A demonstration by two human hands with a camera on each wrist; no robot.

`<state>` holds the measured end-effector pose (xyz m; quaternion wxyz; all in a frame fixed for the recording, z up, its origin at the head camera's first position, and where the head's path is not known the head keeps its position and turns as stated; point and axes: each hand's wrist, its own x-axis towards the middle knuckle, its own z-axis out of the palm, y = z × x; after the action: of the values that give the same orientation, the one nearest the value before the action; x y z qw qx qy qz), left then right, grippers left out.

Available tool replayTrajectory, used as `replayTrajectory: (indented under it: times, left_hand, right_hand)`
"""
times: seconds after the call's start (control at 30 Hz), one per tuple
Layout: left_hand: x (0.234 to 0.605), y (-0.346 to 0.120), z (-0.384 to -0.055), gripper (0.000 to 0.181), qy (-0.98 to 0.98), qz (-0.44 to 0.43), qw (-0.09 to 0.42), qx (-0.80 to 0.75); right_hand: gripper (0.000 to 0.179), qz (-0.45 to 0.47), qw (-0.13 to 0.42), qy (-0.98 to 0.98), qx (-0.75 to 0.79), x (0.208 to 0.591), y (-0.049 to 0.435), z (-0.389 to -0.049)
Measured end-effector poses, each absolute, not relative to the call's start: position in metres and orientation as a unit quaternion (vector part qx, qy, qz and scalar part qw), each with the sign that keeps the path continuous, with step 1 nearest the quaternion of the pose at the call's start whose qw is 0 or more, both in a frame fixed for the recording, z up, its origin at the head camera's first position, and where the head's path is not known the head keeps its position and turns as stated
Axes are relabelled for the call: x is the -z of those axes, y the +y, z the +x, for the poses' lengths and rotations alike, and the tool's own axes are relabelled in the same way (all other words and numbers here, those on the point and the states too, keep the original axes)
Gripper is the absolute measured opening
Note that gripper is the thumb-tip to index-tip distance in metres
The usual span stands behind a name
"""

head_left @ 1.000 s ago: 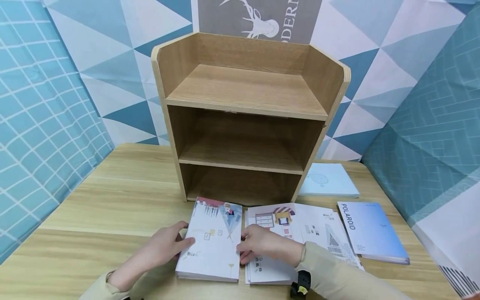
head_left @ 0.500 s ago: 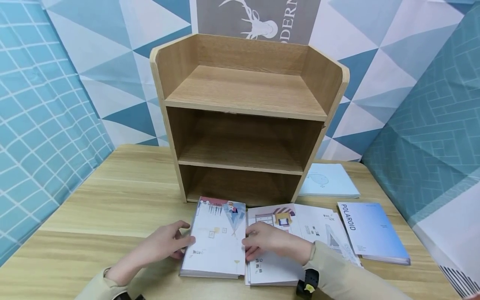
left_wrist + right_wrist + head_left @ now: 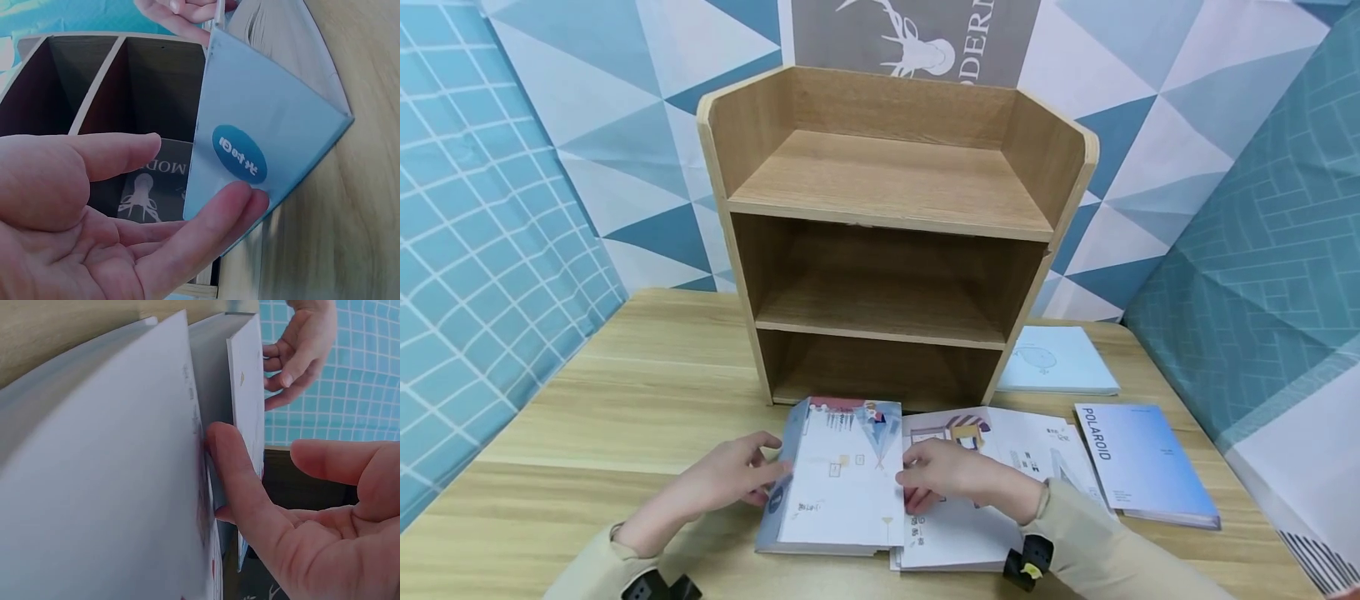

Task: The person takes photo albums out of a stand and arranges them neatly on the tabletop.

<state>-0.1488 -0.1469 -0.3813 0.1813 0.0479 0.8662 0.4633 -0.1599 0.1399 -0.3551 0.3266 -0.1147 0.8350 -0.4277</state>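
Note:
A thick white book with a drawing at its top lies before the shelf in the head view, its cover slid right of its blue-grey spine. My left hand is at that spine; in the left wrist view, fingertips touch the spine below its dark oval label, thumb apart. At the book's right edge is my right hand. The right wrist view shows its index finger extended against the page side, with the thumb apart. Beneath the right hand lie overlapping white books.
A wooden shelf unit stands behind the books. To the right lie a blue POLAROID album and, farther back, a pale blue book. Wood tabletop extends to the left, beside a tiled-pattern backdrop.
The white book's cover has shifted right, and its blue-grey spine has come into view. My right hand has moved a little right with the book's edge; the left hand has barely moved.

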Motion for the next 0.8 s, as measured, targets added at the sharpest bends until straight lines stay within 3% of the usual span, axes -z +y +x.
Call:
replayTrajectory:
  times: [0.43,0.8]
  left_hand:
    - [0.377,-0.157,-0.157,0.053,0.877,0.057,0.165,-0.448]
    - [0.371,-0.173,-0.17,0.047,0.903,0.069,0.121,-0.406]
  right_hand:
    - [0.027,-0.125,0.309,0.834,0.441,0.351,0.153,-0.165]
    - [0.03,-0.144,0.256,0.846,0.446,0.342,0.184,-0.172]
